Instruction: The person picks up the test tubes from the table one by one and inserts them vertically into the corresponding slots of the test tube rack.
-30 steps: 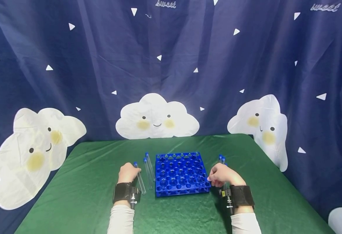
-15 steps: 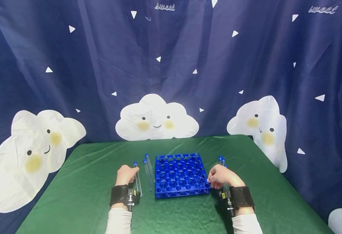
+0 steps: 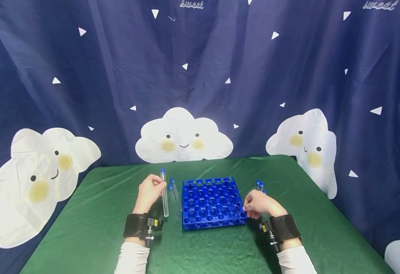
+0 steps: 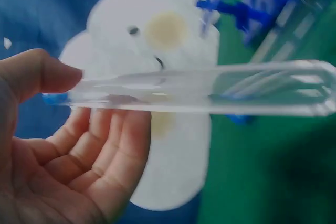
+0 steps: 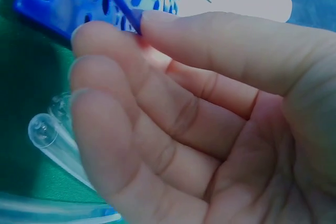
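Head view: left hand (image 3: 151, 191), left of frame centre, pinches a clear test tube (image 3: 164, 193) with a blue cap, holding it lifted and nearly upright above the green table cover (image 3: 94, 213), just left of the blue tube rack (image 3: 211, 202). Left wrist view: thumb and fingers (image 4: 107, 150) close on the capped end of the tube (image 4: 210, 92) only; the rounded glass end sticks out free toward the right edge of the frame. Right hand (image 3: 259, 204) rests against the right edge of the rack; in the right wrist view its fingers (image 5: 173, 103) lie close together, lightly bent, with thumb tip and forefinger meeting at a rack corner (image 5: 126, 11); whether they actually nip it, I cannot tell. Two more tubes (image 3: 174, 198) lie flat between the held tube and the rack, and others (image 3: 259, 186) lie beyond the right hand. Risks, as judged: a grip so near one end leaves the long free end able to swing, so it may knock the rack's edge or slip from the fingers onto the lying tubes. Round tubes on cloth may roll if bumped. If the right hand lets go, the light rack may shift when a tube meets a hole off-centre.
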The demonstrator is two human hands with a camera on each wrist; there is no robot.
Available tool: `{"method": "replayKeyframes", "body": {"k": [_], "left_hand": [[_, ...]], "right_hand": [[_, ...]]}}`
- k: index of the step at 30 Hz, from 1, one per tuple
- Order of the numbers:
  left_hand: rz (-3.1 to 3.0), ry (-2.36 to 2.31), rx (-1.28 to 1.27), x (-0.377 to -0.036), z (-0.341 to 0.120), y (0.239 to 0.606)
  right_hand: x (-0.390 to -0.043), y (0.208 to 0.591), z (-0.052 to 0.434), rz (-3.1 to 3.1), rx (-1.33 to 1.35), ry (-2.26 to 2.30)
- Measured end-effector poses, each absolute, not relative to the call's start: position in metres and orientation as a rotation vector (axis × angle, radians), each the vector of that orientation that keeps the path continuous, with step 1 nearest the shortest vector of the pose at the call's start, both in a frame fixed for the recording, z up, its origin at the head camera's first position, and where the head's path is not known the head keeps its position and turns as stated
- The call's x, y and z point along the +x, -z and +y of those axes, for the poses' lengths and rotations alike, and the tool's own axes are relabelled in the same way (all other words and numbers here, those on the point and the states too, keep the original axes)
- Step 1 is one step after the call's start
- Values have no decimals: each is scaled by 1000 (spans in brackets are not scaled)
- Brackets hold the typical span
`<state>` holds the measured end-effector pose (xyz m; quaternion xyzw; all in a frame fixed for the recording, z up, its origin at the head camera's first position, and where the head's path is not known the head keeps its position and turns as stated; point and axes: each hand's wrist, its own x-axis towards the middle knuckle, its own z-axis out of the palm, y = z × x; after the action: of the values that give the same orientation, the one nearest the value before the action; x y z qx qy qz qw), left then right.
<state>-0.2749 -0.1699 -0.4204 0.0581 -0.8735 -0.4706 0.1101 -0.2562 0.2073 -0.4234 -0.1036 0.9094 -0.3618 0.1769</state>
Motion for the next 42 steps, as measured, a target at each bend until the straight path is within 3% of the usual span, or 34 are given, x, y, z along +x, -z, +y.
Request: {"method": "replayKeyframes", "body": {"k": [13,25,42], "left_hand": [[-2276,1342,-78,-259,-134,396],[-2247,1391,-165,-260,-120,410],[-2343,1360,-178,-264,-114,432]], "right_hand": [[-251,435,213,2549,-369,1171],[-243,452,219,2331,-322,1490],[-241,456,219,2263,-293,1570]]}}
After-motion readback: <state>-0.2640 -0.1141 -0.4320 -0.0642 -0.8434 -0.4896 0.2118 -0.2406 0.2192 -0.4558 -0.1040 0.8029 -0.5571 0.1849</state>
